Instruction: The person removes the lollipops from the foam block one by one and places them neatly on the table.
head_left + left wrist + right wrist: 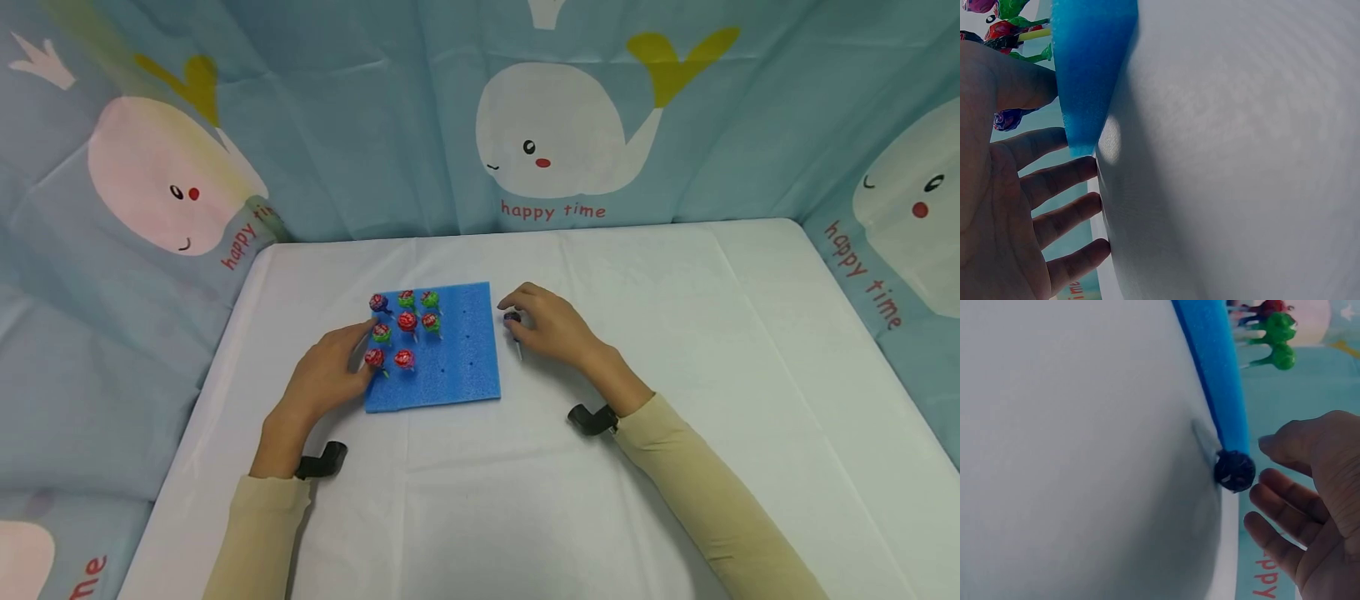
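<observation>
A blue foam board (465, 383) lies on the table, several wrapped lollipops standing in its left and middle parts; one is a red lollipop (407, 322). My left hand (324, 372) rests at the board's left edge, fingers spread. In the left wrist view the thumb and index finger touch the foam block (1094, 69), and the other fingertips meet the tablecloth. Just right of the board, a dark-wrapped lollipop (1235, 471) lies on the cloth with its stick (519, 350) toward me. My right hand (553, 327) hovers over it, fingers loosely bent and a gap showing between fingertips and candy.
Small holes (470, 363) show in the board's right part. White cloth (480, 500) covers the table. A blue curtain (390, 125) with whale prints rises behind and at both sides. Black wrist cameras (592, 419) sit at both cuffs.
</observation>
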A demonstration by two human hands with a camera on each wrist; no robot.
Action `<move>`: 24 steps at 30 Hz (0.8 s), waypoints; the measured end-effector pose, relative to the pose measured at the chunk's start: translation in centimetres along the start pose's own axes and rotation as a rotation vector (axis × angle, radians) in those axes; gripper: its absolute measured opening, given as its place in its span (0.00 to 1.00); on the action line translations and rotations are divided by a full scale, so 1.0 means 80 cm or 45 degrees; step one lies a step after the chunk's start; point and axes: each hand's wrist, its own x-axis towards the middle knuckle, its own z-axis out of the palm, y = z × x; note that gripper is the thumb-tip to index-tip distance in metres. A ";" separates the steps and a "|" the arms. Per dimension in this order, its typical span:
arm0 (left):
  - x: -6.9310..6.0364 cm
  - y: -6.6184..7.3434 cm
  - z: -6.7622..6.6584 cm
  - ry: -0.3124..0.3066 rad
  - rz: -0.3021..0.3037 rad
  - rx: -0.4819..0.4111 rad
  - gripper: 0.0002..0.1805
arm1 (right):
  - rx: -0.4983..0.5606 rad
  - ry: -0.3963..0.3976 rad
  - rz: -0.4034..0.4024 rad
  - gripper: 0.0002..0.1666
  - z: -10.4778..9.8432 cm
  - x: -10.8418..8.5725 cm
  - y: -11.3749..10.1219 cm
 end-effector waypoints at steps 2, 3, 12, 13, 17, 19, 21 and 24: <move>0.002 0.000 0.000 -0.007 -0.001 -0.003 0.38 | -0.001 0.014 -0.017 0.15 -0.001 0.001 -0.002; 0.002 0.000 0.000 -0.012 -0.001 -0.003 0.38 | -0.005 0.020 -0.023 0.15 -0.001 0.002 -0.003; -0.003 -0.006 0.002 -0.016 0.017 0.013 0.37 | 0.030 0.036 -0.054 0.17 0.011 0.004 -0.029; -0.005 -0.006 0.002 -0.015 0.018 0.009 0.37 | 0.041 0.039 -0.066 0.17 0.013 0.005 -0.032; -0.007 -0.005 0.002 0.005 0.028 -0.012 0.37 | 0.088 0.061 -0.114 0.18 0.018 0.013 -0.044; -0.005 -0.004 0.002 0.016 0.032 -0.018 0.37 | 0.104 0.057 -0.132 0.18 0.020 0.018 -0.050; -0.003 -0.003 0.001 0.019 0.035 -0.017 0.37 | 0.118 0.049 -0.145 0.19 0.023 0.023 -0.055; 0.000 -0.003 0.001 0.009 0.028 -0.013 0.37 | 0.136 0.035 -0.167 0.19 0.027 0.031 -0.062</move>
